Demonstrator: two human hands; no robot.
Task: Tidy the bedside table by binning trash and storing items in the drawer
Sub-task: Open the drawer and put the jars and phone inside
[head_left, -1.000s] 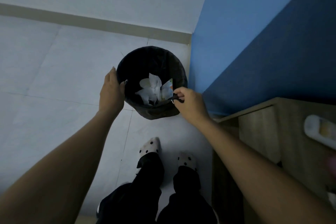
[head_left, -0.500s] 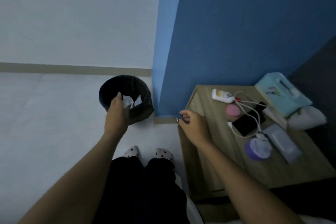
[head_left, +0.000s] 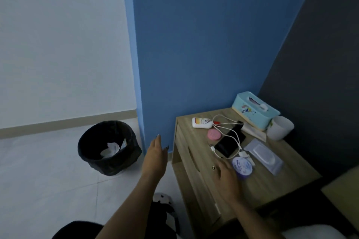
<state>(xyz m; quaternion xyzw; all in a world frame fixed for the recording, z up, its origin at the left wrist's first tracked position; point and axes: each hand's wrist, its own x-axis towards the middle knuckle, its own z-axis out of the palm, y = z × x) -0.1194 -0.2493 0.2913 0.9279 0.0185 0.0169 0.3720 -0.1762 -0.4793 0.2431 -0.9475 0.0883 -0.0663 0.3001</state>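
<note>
while the head view looks down past both bare arms, the left hand [head_left: 155,158] hangs in the air between the black bin [head_left: 108,147] and the wooden surface [head_left: 196,172], fingers stretched out flat and apart, holding nothing. the bin stands on the pale floor [head_left: 38,176] against the blue wall [head_left: 194,44], lined with a dark bag, crumpled white paper [head_left: 110,150] lying down inside it.

over to the right hand [head_left: 226,177], low above the front part of the surface, fingers spread loose, its grip open and empty, the fingertips just beside a round purple tub [head_left: 242,167] with a white label on its lid. whether skin touches the tub, cannot tell, the hand is blurred.

further back on the surface, a black phone [head_left: 230,144] lies flat with a white cable [head_left: 226,125] looping across it. a pink round case [head_left: 214,135] sits just left of the phone, and a white tube [head_left: 202,122] lies on its side near the back edge. a clear flat pack [head_left: 264,156] lies right of the phone. a light blue tissue box [head_left: 255,110] stands at the back right corner, a white cup [head_left: 280,128] just beside it.

two curved cutouts show in the cabinet's front face below the top, both fronts closed.
</note>
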